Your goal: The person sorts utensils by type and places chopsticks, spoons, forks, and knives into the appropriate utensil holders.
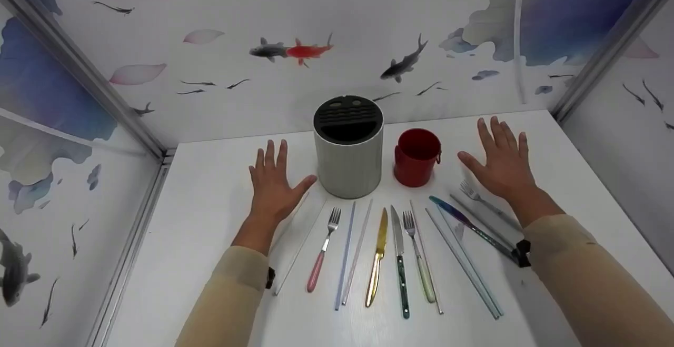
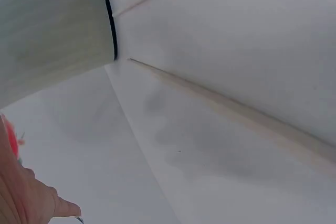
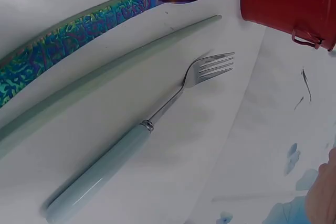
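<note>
Both hands are spread flat with fingers apart and hold nothing. My left hand is at the left of a pale grey-green cylindrical holder with a black slotted top. To the right of a small red bucket is my right hand. Below the right hand lie a fork with a light blue handle, a thin pale green stick and an iridescent knife. Thin pale sticks lie beside the left wrist.
Between the forearms lie a pink-handled fork, a gold knife, a dark-handled knife, a green-handled fork and several thin sticks. Printed walls with metal corner posts enclose the white table.
</note>
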`<state>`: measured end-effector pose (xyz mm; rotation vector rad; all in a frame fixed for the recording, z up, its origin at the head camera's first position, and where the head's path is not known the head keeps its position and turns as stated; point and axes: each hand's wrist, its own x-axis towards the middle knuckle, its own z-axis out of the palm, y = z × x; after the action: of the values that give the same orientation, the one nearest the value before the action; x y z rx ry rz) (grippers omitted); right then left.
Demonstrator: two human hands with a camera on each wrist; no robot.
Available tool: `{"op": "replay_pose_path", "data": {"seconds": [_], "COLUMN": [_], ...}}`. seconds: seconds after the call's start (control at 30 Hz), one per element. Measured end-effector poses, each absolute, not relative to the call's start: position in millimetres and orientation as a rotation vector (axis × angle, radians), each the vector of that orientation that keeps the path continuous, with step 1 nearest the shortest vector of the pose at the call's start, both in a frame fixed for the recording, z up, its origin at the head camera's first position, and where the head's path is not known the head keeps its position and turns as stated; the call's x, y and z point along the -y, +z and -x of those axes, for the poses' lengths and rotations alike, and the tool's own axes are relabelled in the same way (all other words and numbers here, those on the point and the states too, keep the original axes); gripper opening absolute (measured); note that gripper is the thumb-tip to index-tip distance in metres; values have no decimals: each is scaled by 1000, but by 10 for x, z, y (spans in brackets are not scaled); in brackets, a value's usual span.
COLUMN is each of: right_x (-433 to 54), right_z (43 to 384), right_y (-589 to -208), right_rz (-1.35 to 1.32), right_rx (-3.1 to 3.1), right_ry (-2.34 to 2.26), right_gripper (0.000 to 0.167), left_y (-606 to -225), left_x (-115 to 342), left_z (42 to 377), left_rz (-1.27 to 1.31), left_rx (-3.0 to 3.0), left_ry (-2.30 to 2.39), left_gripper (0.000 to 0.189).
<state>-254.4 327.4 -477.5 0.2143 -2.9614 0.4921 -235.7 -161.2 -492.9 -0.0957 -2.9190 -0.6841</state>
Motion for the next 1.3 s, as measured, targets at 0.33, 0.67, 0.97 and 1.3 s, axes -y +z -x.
{"op": "replay_pose_path", "data": {"seconds": [0.33,0.67,0.97,1.3], "right_x": [-3265,-3293,-3371,-3519], "right_z": [2407,2255,2139,2020], "right_y": [-4807,-4910,-5040,-5168], "right_rz": [-234,-271,-222,-88], "right_rx": [2905,2883,2929,3108], "right_ry": [593,630,659,666], "right_gripper": [92,90,91,98], "left_y": [-4886,-4806,-4629,-4417], "left_x": [1336,1075,769,261], "left_z": [2203,2159,2137,2213], "left_rz": [181,279,426,624], "left_rx": [2760,2564,2376,2284], "left_ry": [-775,-751,-695,-611], "left_gripper": [109,108,108,100]}}
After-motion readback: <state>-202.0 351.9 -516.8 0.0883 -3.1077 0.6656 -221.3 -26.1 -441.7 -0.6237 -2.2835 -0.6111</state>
